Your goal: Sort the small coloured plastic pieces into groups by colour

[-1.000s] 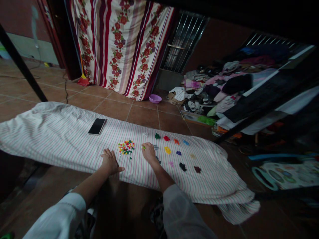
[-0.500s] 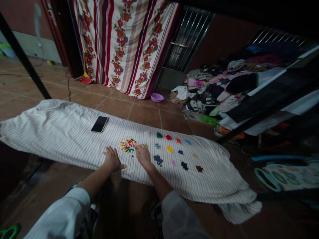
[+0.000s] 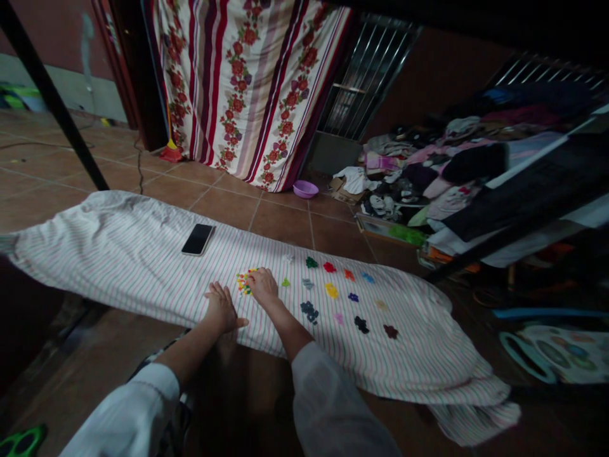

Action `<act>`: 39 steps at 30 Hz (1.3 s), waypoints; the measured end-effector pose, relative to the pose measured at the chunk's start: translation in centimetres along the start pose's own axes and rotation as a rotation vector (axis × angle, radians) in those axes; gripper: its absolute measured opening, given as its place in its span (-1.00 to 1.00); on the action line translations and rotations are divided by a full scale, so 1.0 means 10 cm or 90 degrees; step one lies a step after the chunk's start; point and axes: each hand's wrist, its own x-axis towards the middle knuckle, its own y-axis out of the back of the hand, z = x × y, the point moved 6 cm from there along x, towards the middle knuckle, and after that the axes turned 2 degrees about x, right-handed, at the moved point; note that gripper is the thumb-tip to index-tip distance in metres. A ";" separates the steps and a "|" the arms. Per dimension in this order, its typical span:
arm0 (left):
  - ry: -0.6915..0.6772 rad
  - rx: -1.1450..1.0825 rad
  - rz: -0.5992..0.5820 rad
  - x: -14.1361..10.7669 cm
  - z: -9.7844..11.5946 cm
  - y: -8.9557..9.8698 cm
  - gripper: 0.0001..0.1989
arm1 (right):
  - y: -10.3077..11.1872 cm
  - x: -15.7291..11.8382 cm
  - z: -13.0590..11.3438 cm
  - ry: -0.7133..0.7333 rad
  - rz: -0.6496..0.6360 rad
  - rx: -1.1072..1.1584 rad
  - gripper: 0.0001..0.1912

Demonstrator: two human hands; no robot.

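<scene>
Reaching over the right side of the mixed pile of small coloured pieces (image 3: 244,282), right hand (image 3: 264,285): palm down, fingers bent and bunched, fingertips down at the pile. Fingertip gap and any piece between them hidden; cannot tell. Right forearm comes up from 5 o'clock.

Left hand (image 3: 222,308), at 8 o'clock from the right: open, nothing held, palm down on the near edge of the striped cloth (image 3: 143,266), fingers spread towards 11, thumb out towards 3.

Mixed pile: red, yellow, green and orange visible, partly covered by right hand.

Single-colour clusters, bearings from right hand, each row listed left to right:
- 1 to 3 o'clock: white (image 3: 288,258), dark green (image 3: 311,262), red (image 3: 329,268), orange (image 3: 349,274), light blue (image 3: 368,277).
- About 3: lime green (image 3: 285,282), grey (image 3: 307,284), yellow (image 3: 332,290), dark blue (image 3: 353,297), beige (image 3: 381,305).
- About 4: dark grey (image 3: 309,311), pink (image 3: 338,318), black (image 3: 361,324), dark brown (image 3: 391,332).

Smartphone (image 3: 198,239) at 10 o'clock, screen dark. Purple basin (image 3: 305,188) at 1, on floor tiles (image 3: 280,222). Printing on the patterned board (image 3: 571,352), at 4: too blurred to read.
</scene>
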 end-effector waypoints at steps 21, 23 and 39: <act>-0.003 0.006 0.023 0.02 0.00 -0.06 0.10 | 0.03 -0.03 0.28 -0.115 0.066 0.087 -0.81; -0.004 -0.004 0.025 0.04 -0.01 -0.07 0.12 | 0.08 -0.05 0.44 -0.143 0.088 0.115 -0.81; -0.009 0.021 -0.005 -0.04 0.00 0.04 0.07 | 0.20 -0.12 1.38 -0.245 0.103 0.059 -0.69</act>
